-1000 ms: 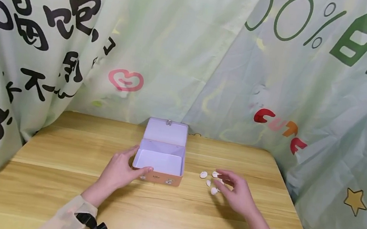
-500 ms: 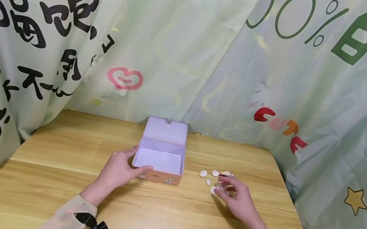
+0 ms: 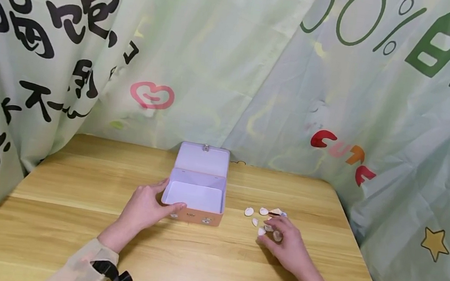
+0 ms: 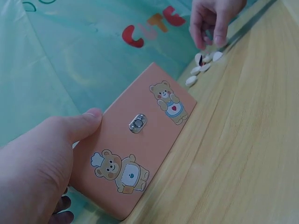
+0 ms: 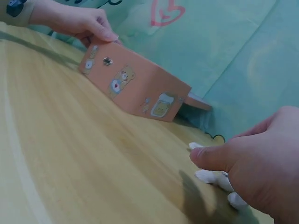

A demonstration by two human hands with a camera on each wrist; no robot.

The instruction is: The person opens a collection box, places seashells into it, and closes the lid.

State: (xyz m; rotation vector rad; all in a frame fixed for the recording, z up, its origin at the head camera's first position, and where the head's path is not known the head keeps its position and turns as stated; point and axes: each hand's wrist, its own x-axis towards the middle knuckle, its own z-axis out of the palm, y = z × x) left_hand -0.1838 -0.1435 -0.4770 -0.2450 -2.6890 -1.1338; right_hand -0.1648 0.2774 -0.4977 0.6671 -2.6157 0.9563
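Observation:
An orange tin box [image 3: 198, 216] with a lilac inside and bear pictures stands on the table, its lid tipped back. Nothing lies in the part of its inside that shows. My left hand [image 3: 146, 210] grips its front left corner, thumb over the front rim and fingers along the left side. To the box's right lies a cluster of small whitish, shell-like pieces [image 3: 264, 211]. Over them is my right hand [image 3: 290, 246], thumb and fingers apart and pointing down, with pieces visible between them. In the right wrist view its thumb [image 5: 212, 157] is close to several pieces.
The wooden table [image 3: 191, 269] runs back to a printed curtain [image 3: 218, 63], which also hangs at both sides. The raised lid [image 3: 202, 159] stands close to the curtain. A black camera strap [image 3: 111, 273] is on the left wrist.
My right hand has drawn slightly towards me, and more of the whitish pieces show past its fingers. The left hand keeps its hold on the box.

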